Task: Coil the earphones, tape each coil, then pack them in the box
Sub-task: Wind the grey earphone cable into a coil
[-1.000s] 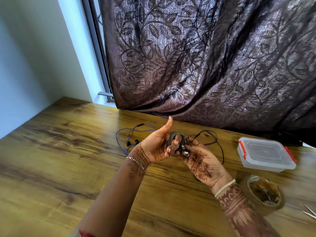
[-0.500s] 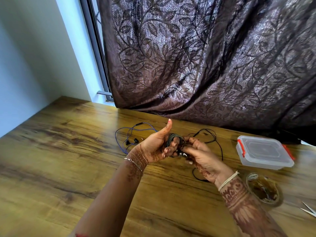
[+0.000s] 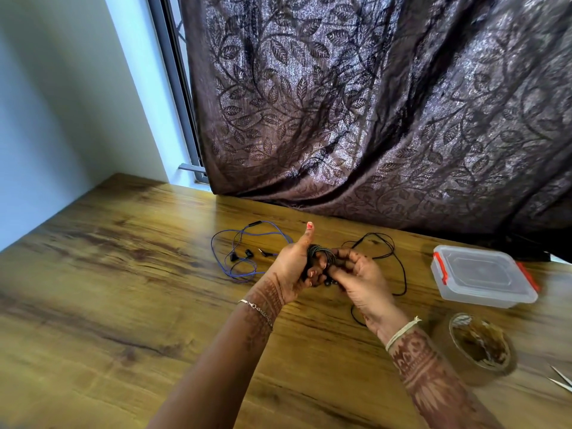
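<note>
A grey earphone coil is wound around the fingers of my left hand, thumb pointing up. My right hand pinches the coil's end and the earbuds from the right, touching the left fingers. Loose blue earphones lie on the wooden table just left of my hands. A loose black earphone cable lies behind and right of my right hand. The clear plastic box with red clips, lid on, stands at the right. A roll of brown tape sits in front of it.
A dark leaf-patterned curtain hangs to the table's back edge. Scissor tips show at the right border. A white wall and window frame stand at the left.
My right hand has turned palm-down and closed over the coil's end. Both hands have shifted slightly lower toward the table.
</note>
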